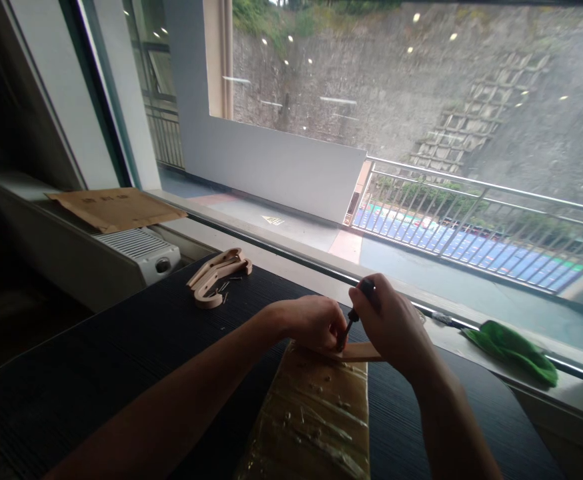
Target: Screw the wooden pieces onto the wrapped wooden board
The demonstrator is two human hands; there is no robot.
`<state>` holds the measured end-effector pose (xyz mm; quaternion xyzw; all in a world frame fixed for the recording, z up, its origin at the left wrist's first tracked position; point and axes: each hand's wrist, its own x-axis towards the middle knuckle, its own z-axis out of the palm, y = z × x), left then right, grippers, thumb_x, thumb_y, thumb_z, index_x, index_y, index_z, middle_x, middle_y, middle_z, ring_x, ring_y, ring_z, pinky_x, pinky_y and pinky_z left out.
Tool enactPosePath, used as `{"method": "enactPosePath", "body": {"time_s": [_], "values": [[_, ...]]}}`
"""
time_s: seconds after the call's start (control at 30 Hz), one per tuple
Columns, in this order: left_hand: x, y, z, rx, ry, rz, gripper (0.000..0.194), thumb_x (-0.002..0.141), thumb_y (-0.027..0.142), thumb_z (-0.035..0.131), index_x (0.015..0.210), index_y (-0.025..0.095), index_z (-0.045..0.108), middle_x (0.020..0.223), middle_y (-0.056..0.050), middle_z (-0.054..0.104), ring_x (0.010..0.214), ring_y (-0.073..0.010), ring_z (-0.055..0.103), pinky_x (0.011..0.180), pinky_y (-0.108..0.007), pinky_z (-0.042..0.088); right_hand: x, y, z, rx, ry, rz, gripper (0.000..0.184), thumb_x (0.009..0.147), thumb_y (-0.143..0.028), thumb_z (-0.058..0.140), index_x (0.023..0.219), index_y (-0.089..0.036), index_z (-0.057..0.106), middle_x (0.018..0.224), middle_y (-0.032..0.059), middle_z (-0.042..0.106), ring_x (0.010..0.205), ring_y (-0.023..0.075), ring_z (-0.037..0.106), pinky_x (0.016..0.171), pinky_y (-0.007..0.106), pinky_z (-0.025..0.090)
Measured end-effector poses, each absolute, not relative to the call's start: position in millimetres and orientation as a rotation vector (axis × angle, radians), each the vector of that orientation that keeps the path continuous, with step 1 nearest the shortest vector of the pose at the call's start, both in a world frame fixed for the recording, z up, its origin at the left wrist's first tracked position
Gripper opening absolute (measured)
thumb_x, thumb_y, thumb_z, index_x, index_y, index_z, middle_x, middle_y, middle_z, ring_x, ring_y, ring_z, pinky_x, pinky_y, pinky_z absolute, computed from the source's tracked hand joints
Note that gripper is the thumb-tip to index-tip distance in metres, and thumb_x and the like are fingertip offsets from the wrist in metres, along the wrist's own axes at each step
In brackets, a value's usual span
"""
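Observation:
My right hand [391,323] is closed round the dark handle of a screwdriver [354,315], whose shaft slants down to the left. Its tip ends by the curled fingers of my left hand [316,321], and whatever they pinch there is hidden. Beneath both hands a pale wooden strip [360,352] lies across the far end of a brown box [316,413] wrapped in shiny clear tape. Left of them, curved wooden pieces [211,283] rest on the dark table, with several loose screws [224,288] beside them.
The dark table [136,353] runs up to a window sill. A green cloth [511,352] lies on the sill at right. At left, a brown envelope [119,208] sits on a white unit with a grille [134,243]. Large window glass stands beyond.

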<state>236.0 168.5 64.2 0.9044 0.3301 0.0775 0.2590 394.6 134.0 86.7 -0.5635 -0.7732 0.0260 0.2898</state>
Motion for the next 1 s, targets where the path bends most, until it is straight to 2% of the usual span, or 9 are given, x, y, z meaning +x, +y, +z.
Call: {"method": "enactPosePath", "body": {"time_s": [0.13, 0.3, 0.43, 0.67, 0.9, 1.0], "values": [[235.6, 168.6, 64.2, 2.426, 0.898, 0.218, 0.022, 0.068, 0.007, 0.059, 0.079, 0.017, 0.075, 0.076, 0.0, 0.071, 0.068, -0.0114, 0.06, 0.06, -0.017, 0.042, 395.5, 133.8, 86.1, -1.489, -2.087, 0.031, 0.025, 0.09, -0.047, 0.041, 0.082, -0.023, 0.044, 0.056, -0.0039, 0.052, 0.051, 0.0136, 0.045, 0.05, 0.025, 0.024], [236.2, 168.1, 62.5, 2.417, 0.914, 0.219, 0.019, 0.07, 0.01, 0.06, 0.078, 0.017, 0.075, 0.073, 0.001, 0.071, 0.066, -0.0103, 0.059, 0.058, -0.016, 0.04, 395.5, 129.0, 90.8, -1.406, -2.086, 0.075, 0.018, 0.087, -0.041, 0.047, 0.098, -0.026, 0.051, 0.062, -0.005, 0.056, 0.054, 0.0134, 0.047, 0.053, 0.024, 0.027], [236.6, 167.9, 61.4, 2.426, 0.931, 0.213, 0.02, 0.07, 0.011, 0.06, 0.08, 0.018, 0.075, 0.073, 0.002, 0.071, 0.066, -0.0097, 0.059, 0.057, -0.016, 0.04, 394.8, 128.9, 91.8, -1.405, -2.092, 0.103, 0.015, 0.088, -0.038, 0.044, 0.092, -0.025, 0.051, 0.062, -0.0042, 0.057, 0.054, 0.0135, 0.048, 0.053, 0.024, 0.027], [236.0, 169.2, 63.1, 2.491, 0.884, 0.193, 0.023, 0.069, 0.009, 0.059, 0.082, 0.018, 0.075, 0.081, 0.0, 0.072, 0.067, -0.0104, 0.059, 0.062, -0.018, 0.042, 400.1, 136.5, 85.8, -1.481, -2.051, 0.056, 0.021, 0.089, -0.044, 0.041, 0.087, -0.024, 0.048, 0.056, -0.0035, 0.055, 0.05, 0.0142, 0.049, 0.051, 0.025, 0.027], [236.9, 165.6, 67.6, 2.469, 0.936, 0.189, 0.016, 0.071, 0.012, 0.06, 0.076, 0.016, 0.075, 0.064, 0.003, 0.065, 0.059, -0.009, 0.052, 0.052, -0.018, 0.035, 393.7, 129.7, 89.8, -1.351, -2.143, -0.036, 0.016, 0.085, -0.037, 0.048, 0.095, -0.025, 0.052, 0.064, -0.0036, 0.058, 0.053, 0.0128, 0.049, 0.051, 0.023, 0.028], [236.9, 164.8, 67.7, 2.47, 0.952, 0.2, 0.015, 0.071, 0.013, 0.061, 0.076, 0.017, 0.075, 0.062, 0.003, 0.064, 0.058, -0.0088, 0.051, 0.052, -0.019, 0.034, 392.5, 128.5, 90.2, -1.339, -2.177, -0.042, 0.013, 0.086, -0.037, 0.048, 0.09, -0.025, 0.051, 0.063, -0.0039, 0.057, 0.052, 0.0124, 0.047, 0.05, 0.023, 0.027]]}}
